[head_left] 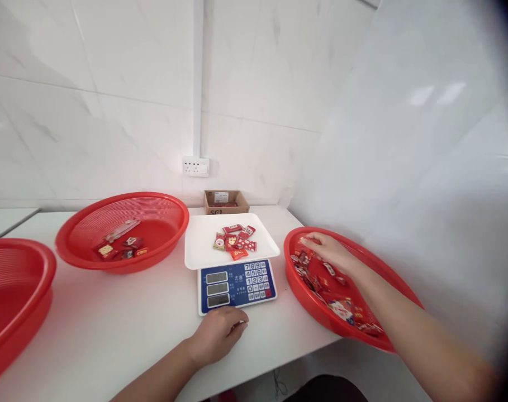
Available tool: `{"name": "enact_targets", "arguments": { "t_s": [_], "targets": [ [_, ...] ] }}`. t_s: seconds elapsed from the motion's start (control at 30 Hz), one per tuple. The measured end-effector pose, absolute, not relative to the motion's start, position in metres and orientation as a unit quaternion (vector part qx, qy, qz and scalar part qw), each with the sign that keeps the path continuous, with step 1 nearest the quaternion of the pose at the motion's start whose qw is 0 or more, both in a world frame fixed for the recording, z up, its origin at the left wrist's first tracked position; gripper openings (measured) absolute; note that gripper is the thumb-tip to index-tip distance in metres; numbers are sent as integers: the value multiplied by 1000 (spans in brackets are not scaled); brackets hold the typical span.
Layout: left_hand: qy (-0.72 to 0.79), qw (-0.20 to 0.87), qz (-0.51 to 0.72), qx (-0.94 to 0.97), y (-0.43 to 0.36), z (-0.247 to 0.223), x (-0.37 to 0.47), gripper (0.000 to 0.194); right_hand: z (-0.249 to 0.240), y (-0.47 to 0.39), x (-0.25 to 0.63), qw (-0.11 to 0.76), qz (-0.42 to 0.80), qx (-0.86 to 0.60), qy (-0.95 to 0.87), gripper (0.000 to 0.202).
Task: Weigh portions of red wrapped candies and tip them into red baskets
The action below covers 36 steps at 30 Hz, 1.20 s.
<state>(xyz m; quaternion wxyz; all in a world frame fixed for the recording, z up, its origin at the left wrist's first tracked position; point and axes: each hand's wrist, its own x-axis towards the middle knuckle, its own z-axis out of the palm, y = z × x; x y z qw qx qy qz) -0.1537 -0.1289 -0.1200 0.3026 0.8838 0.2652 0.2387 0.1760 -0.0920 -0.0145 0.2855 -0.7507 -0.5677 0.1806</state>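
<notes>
My right hand (331, 251) reaches into the right red basket (316, 307), fingers bent together close to its far left side. A small reddish bit shows at the fingertips; what they hold is not clear. Below that hand lie several red wrapped sweets (306, 273) and a larger colourful packet (341, 309). Loosely curled, my left hand (220, 334) rests on the table at the front edge of the blue digital scale (237, 286), with nothing visible in it. On the scale's white tray (199, 240) sits a small group of wrapped sweets (236, 241), mostly red.
Left of the scale stands another red basket (122, 267) with a few packets inside. A third red basket (19, 329) is cut off at the left edge. Behind the tray, a small cardboard box (226, 209) stands by the wall, below a power socket (195, 166).
</notes>
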Motion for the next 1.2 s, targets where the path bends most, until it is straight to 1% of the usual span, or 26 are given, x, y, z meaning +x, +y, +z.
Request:
{"name": "enact_targets", "arguments": {
  "t_s": [0.13, 0.23, 0.3, 0.43, 0.6, 0.67, 0.73, 0.83, 0.93, 1.03, 1.13, 1.2],
  "targets": [
    [272, 285, 242, 886, -127, -120, -155, 20, -5, -60, 117, 247, 132, -704, -653, 28],
    [283, 279, 248, 884, -126, -119, -157, 20, -4, -40, 85, 216, 115, -690, -682, 34],
    [284, 278, 253, 882, -126, -118, -158, 20, -3, -31, 70, 225, 96, -687, -684, 39],
    [280, 273, 247, 887, -128, -116, -158, 20, 3, -21, 47, 282, 89, -669, -682, 36],
    [275, 267, 246, 890, -129, -115, -158, 20, -1, -12, 30, 330, 159, -632, -683, 37],
    [276, 266, 249, 889, -129, -115, -158, 20, -4, -13, 29, 354, 164, -630, -672, 37],
    [274, 266, 252, 889, -129, -115, -159, 20, -6, -25, 31, 398, 145, -627, -654, 34],
    [269, 255, 250, 894, -130, -115, -159, 19, -13, -61, 31, 491, 112, -611, -611, 31],
    [264, 244, 242, 901, -132, -115, -158, 19, -38, -109, 30, 550, 98, -601, -572, 30],
    [254, 249, 240, 903, -133, -117, -157, 20, -79, -149, 31, 542, 144, -618, -551, 26],
    [250, 255, 248, 901, -133, -118, -157, 21, -120, -169, 31, 472, 214, -644, -562, 27],
    [253, 254, 266, 895, -133, -118, -157, 21, -138, -173, 31, 417, 255, -636, -598, 25]
  ]
}}
